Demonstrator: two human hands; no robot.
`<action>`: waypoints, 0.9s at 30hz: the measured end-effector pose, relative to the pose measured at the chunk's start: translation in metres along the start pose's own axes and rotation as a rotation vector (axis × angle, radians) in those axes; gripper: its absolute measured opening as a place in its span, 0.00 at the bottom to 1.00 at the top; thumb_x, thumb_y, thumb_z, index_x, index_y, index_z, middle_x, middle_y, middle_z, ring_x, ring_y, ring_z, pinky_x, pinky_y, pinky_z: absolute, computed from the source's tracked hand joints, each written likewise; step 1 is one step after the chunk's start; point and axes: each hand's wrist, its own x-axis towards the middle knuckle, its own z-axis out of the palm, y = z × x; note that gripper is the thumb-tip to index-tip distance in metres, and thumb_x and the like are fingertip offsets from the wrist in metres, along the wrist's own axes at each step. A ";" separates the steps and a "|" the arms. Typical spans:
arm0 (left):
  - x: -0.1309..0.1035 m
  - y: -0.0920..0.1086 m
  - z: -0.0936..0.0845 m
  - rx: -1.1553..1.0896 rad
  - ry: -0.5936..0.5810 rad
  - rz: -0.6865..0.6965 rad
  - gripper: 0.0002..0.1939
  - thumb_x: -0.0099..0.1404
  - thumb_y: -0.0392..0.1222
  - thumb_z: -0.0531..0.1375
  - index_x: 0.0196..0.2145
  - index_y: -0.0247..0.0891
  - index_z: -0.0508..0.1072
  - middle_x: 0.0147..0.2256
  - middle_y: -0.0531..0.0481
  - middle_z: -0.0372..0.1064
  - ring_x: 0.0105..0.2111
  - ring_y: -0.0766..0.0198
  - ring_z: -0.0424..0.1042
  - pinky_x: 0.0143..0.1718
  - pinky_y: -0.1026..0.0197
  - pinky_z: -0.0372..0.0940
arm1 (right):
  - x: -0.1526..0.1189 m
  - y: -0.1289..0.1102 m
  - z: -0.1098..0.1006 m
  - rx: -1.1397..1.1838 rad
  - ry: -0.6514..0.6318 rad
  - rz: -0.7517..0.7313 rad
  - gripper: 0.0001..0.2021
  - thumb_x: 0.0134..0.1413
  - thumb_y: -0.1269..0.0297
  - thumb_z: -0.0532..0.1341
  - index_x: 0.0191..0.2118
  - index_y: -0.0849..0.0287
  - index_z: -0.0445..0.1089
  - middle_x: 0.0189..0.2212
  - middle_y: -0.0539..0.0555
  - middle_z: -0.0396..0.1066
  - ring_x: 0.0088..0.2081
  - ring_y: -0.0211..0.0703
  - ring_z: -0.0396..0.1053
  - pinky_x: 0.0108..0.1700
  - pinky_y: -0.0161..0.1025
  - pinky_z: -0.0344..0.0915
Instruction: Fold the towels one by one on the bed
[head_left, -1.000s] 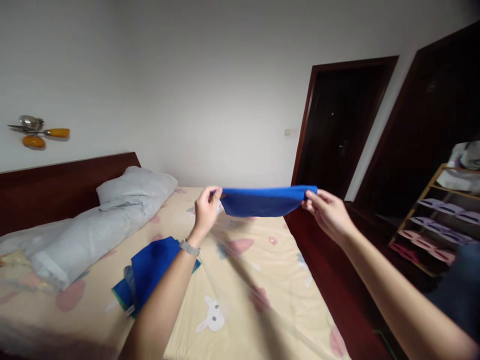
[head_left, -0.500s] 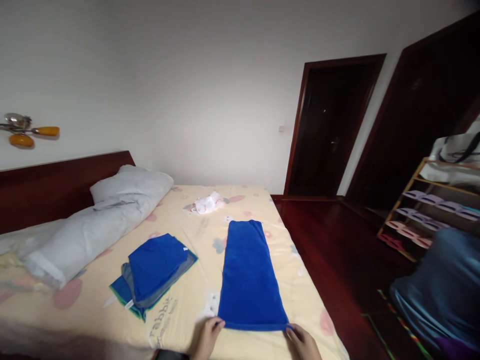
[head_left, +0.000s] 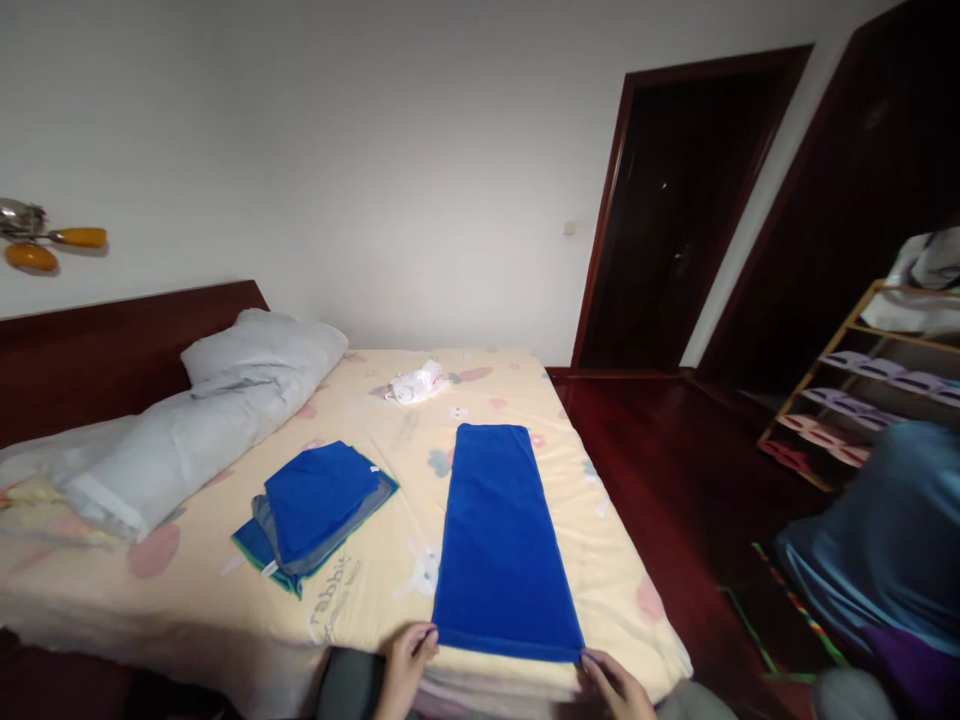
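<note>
Blue cloth [head_left: 501,545]: one, plain, spread flat in a long panel, seam-like band across the near end; laid on the bed [head_left: 607,570], toward its right side, near end at the bed's near edge. Cloth extends away from both hands: left hand [head_left: 407,668] pinching its near left corner, right hand [head_left: 616,684] its near right. Also on the bed: blue-and-grey fabric pile [head_left: 322,500], green-edged, left half; crumpled white bundle [head_left: 416,382], far end; grey bedding [head_left: 225,430], left side. Shoe rack [head_left: 819,364]: right of the bed
</note>
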 end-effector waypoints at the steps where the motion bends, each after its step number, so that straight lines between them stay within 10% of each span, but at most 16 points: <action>1: 0.002 0.006 0.001 -0.003 -0.013 -0.005 0.40 0.50 0.80 0.60 0.35 0.37 0.82 0.26 0.44 0.79 0.27 0.54 0.78 0.29 0.58 0.75 | 0.001 -0.003 -0.001 -0.019 -0.002 -0.019 0.25 0.45 0.35 0.60 0.34 0.49 0.81 0.39 0.53 0.83 0.47 0.61 0.78 0.54 0.47 0.74; 6: 0.008 0.024 0.009 0.159 -0.032 0.010 0.44 0.59 0.80 0.51 0.43 0.35 0.80 0.21 0.50 0.73 0.21 0.57 0.74 0.26 0.58 0.72 | 0.013 -0.010 -0.003 -0.092 -0.031 -0.062 0.28 0.52 0.32 0.56 0.37 0.52 0.79 0.41 0.56 0.83 0.47 0.59 0.79 0.53 0.47 0.74; 12: 0.006 0.029 0.012 0.433 0.030 0.255 0.30 0.72 0.65 0.47 0.44 0.42 0.79 0.42 0.40 0.82 0.43 0.49 0.81 0.46 0.50 0.74 | 0.019 -0.006 0.001 -0.184 -0.011 -0.038 0.29 0.57 0.35 0.53 0.39 0.56 0.76 0.40 0.57 0.82 0.43 0.54 0.79 0.50 0.44 0.73; 27: -0.001 0.030 0.020 0.983 0.078 0.330 0.18 0.76 0.43 0.48 0.47 0.41 0.78 0.40 0.43 0.82 0.36 0.55 0.82 0.33 0.61 0.72 | 0.007 -0.023 0.011 -0.703 0.055 0.038 0.24 0.67 0.45 0.44 0.45 0.51 0.72 0.43 0.57 0.81 0.42 0.55 0.79 0.38 0.43 0.68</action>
